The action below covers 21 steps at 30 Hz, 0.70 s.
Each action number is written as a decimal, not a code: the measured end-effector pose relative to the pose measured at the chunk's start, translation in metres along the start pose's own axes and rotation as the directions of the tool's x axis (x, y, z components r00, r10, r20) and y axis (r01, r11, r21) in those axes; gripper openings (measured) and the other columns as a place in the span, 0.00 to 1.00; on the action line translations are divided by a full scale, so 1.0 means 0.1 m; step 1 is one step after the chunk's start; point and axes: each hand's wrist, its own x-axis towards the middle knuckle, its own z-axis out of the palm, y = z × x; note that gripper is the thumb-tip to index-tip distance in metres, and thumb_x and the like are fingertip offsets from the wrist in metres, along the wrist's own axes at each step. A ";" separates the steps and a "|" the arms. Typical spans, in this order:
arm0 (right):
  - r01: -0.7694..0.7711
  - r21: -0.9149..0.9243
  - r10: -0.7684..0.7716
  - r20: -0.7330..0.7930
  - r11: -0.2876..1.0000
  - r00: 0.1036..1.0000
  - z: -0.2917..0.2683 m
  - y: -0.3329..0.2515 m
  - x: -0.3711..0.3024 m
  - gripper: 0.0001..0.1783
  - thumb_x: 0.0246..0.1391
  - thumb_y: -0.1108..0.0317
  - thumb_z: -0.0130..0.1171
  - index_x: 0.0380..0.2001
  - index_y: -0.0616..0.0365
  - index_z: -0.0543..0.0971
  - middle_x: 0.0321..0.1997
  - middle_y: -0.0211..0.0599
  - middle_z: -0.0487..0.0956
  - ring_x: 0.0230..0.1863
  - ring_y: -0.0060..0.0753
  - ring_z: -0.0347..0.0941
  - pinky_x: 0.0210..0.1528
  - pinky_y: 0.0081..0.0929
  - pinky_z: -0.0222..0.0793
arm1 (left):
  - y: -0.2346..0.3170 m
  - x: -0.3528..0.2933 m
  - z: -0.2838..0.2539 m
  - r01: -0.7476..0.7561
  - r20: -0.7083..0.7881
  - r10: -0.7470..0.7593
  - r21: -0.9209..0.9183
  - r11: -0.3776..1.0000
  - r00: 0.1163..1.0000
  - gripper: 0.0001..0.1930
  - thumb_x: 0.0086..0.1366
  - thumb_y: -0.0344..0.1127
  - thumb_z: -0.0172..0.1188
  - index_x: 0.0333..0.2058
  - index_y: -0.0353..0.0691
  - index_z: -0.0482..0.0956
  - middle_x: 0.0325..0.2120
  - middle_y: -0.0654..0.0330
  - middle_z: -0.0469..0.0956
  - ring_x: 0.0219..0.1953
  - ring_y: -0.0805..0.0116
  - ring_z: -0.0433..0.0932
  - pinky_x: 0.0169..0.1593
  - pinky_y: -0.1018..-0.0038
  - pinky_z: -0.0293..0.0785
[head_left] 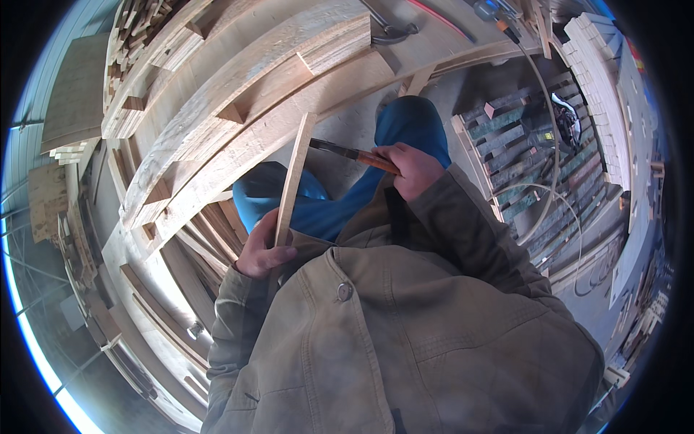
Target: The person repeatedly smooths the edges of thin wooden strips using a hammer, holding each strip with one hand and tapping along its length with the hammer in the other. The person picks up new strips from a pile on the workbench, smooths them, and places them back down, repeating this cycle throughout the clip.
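Note:
My left hand (262, 249) is closed round the lower end of a narrow wooden strip (295, 173). The strip stands tilted in front of my knees, its top reaching the edge of the workbench. In my right hand (416, 168) is a hand tool (377, 160) with an orange-brown handle and a dark metal end; its exact kind is unclear. That dark end points left and comes close to the strip's upper part; whether they touch cannot be made out.
Ahead is a wooden workbench (383, 65) with long stacked timber pieces (238, 108) and a clamp-like metal tool (394, 32). To the right, a slatted pallet (506, 152) lies on the floor, a pale hose (555, 145) looping over it. Boards (163, 311) lean at the left.

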 end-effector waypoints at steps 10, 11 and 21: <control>-0.053 -0.010 0.053 0.011 0.999 0.999 0.01 -0.01 0.01 0.25 0.52 0.77 0.54 0.54 0.54 0.80 0.49 0.45 0.81 0.51 0.55 0.77 0.53 0.40 0.74 | -0.01 0.00 0.01 0.008 -0.004 -0.008 0.006 1.000 1.000 0.48 0.46 0.38 0.76 0.66 0.29 0.64 0.31 0.68 0.70 0.33 0.78 0.68 0.36 0.79 0.65; -0.056 -0.027 0.056 0.008 0.998 0.998 0.02 -0.01 0.01 0.24 0.52 0.76 0.55 0.54 0.54 0.81 0.48 0.44 0.81 0.50 0.54 0.78 0.52 0.41 0.74 | -0.02 0.00 0.01 0.001 -0.010 -0.001 0.018 1.000 1.000 0.48 0.46 0.38 0.76 0.66 0.29 0.64 0.31 0.68 0.70 0.33 0.78 0.68 0.36 0.79 0.65; -0.128 -0.165 0.134 0.024 0.978 0.991 0.05 0.02 0.03 0.15 0.54 0.66 0.64 0.46 0.51 0.83 0.45 0.40 0.84 0.45 0.51 0.80 0.48 0.41 0.76 | -0.03 0.02 0.02 0.022 -0.002 -0.022 0.052 0.998 1.000 0.48 0.46 0.39 0.77 0.66 0.30 0.65 0.34 0.68 0.71 0.36 0.78 0.69 0.39 0.78 0.66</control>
